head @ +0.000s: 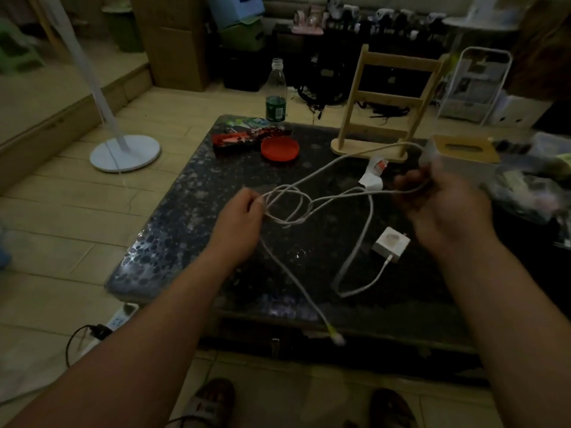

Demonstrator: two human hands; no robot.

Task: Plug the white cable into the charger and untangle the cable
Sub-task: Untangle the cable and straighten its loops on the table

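White cable (358,242): plugged into charger (391,244) on table (185,230).
Left hand (241,214): fingers pinch the tangled loops.
Right hand (441,202): fingers grip strand; run stretches left-right between hands.

Worn on the head, looking forward and steeply down from above and behind both forearms. Close over the near edge of the dark speckled stone surface (191,211), with sandalled feet (207,403) visible straight below on the pale tiled floor (61,217). Wide-angle, bending lines toward the edges. Farther off, toward the top, a clear plastic bottle with green label (276,94) and a pale wooden ladder-shaped rack (380,100) against a dim, cluttered back wall. Single view only.
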